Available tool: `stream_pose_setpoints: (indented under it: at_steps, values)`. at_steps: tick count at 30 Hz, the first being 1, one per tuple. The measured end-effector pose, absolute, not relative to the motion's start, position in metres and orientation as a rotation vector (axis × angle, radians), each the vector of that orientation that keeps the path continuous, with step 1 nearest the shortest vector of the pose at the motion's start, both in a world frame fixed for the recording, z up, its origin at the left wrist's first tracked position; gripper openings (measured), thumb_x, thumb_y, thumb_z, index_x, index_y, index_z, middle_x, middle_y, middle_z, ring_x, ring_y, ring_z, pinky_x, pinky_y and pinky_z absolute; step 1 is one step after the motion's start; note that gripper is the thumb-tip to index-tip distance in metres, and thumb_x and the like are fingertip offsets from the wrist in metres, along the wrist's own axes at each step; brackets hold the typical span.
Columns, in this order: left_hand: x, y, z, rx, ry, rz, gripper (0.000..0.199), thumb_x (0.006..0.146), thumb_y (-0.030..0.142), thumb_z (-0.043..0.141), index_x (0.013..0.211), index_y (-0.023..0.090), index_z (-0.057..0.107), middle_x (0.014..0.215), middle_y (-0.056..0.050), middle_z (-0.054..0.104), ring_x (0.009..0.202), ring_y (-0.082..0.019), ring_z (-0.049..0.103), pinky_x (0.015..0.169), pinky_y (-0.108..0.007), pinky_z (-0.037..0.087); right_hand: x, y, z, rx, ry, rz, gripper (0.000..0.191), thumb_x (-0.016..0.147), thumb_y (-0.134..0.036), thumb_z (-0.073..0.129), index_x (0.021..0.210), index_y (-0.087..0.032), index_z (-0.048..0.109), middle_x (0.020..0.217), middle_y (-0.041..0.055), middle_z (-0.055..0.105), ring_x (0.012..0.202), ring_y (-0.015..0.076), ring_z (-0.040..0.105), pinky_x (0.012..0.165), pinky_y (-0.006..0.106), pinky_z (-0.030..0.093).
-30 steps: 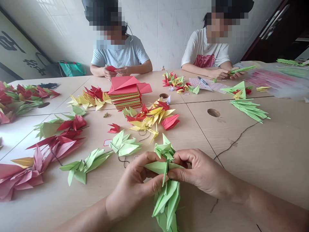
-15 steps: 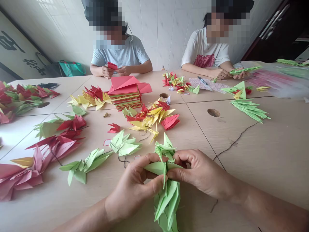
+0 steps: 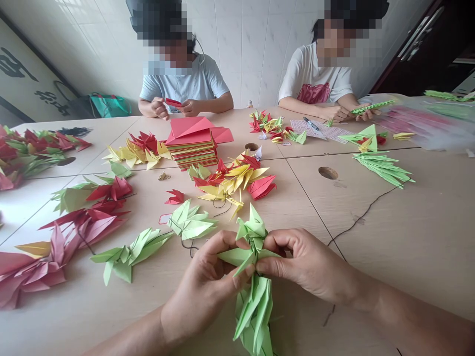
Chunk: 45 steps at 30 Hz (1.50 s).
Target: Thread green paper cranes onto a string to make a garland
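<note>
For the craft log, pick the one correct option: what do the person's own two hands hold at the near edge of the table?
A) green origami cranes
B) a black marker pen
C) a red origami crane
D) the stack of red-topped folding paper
A. The left hand and the right hand both pinch green origami cranes, with the green paper folds showing between them.

The left hand (image 3: 202,287) and right hand (image 3: 302,262) pinch a green origami crane (image 3: 247,252) at bottom centre, with more green cranes (image 3: 254,311) below it — red and yellow paper cranes (image 3: 230,180) lie beyond on the pale table (image 3: 389,237), around a stack of folding paper (image 3: 193,148) — two seated people (image 3: 181,84) hold paper at the far edge.
</note>
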State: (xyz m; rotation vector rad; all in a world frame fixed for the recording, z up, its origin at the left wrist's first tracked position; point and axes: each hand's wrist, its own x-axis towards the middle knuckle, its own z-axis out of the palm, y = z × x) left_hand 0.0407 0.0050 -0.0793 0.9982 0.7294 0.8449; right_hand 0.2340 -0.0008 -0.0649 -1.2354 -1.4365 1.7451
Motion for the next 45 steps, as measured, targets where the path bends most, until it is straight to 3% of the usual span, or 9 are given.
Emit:
stream_pose_setpoints:
  at_steps: [8, 15, 22, 28, 37, 45]
  values:
    - [0.037, 0.006, -0.086, 1.133, 0.714, 0.803, 0.009, 0.085, 0.026, 0.069, 0.092, 0.023, 0.066, 0.073, 0.002, 0.056, 0.060, -0.008, 0.047, 0.054, -0.017, 0.042, 0.238, 0.003, -0.066, -1.198, -1.414, 1.790, 0.035, 0.079, -0.042, 0.075, 0.069, -0.016, 0.053, 0.065, -0.0055, 0.038, 0.062, 0.0092, 0.031, 0.055, 0.024, 0.023]
    - [0.033, 0.008, -0.086, 1.077, 0.666, 0.646, 0.015, 0.086, 0.032, 0.068, 0.095, 0.021, 0.061, 0.059, 0.006, 0.045, 0.048, -0.004, 0.034, 0.044, -0.015, 0.029, 0.239, 0.006, -0.069, -1.113, -1.286, 1.908, 0.039, 0.073, -0.038, 0.081, 0.065, -0.016, 0.050, 0.064, -0.0060, 0.039, 0.062, 0.0089, 0.032, 0.056, 0.024, 0.024]
    - [0.029, 0.011, -0.087, 1.231, 0.675, 0.691, 0.009, 0.085, 0.026, 0.070, 0.093, 0.022, 0.069, 0.088, -0.001, 0.065, 0.074, -0.012, 0.057, 0.066, -0.021, 0.047, 0.241, 0.008, -0.071, -1.040, -1.223, 1.982, 0.031, 0.071, -0.032, 0.083, 0.068, -0.015, 0.058, 0.066, -0.0051, 0.049, 0.064, 0.0088, 0.040, 0.060, 0.022, 0.029]
    - [0.026, 0.012, -0.084, 1.436, 0.675, 0.761, 0.013, 0.088, 0.022, 0.066, 0.098, 0.025, 0.073, 0.089, -0.001, 0.071, 0.081, -0.013, 0.062, 0.079, -0.023, 0.048, 0.243, 0.009, -0.070, -1.038, -1.138, 2.052, 0.029, 0.069, -0.030, 0.085, 0.070, -0.014, 0.061, 0.067, -0.0052, 0.052, 0.064, 0.0082, 0.041, 0.061, 0.022, 0.029]
    - [0.029, 0.014, -0.083, 1.482, 0.647, 0.802, 0.017, 0.083, 0.016, 0.070, 0.097, 0.026, 0.074, 0.091, 0.001, 0.075, 0.083, -0.014, 0.067, 0.077, -0.021, 0.051, 0.243, 0.010, -0.070, -0.997, -1.106, 2.116, 0.030, 0.066, -0.030, 0.087, 0.070, -0.013, 0.062, 0.067, -0.0049, 0.054, 0.065, 0.0082, 0.042, 0.062, 0.022, 0.030]
    - [0.030, 0.013, -0.076, 1.563, 0.680, 0.756, 0.015, 0.080, 0.015, 0.073, 0.093, 0.022, 0.069, 0.082, 0.002, 0.070, 0.074, -0.010, 0.061, 0.069, -0.016, 0.048, 0.243, 0.010, -0.068, -1.015, -1.077, 2.140, 0.033, 0.065, -0.030, 0.088, 0.069, -0.013, 0.060, 0.067, -0.0049, 0.053, 0.065, 0.0083, 0.041, 0.062, 0.022, 0.029]
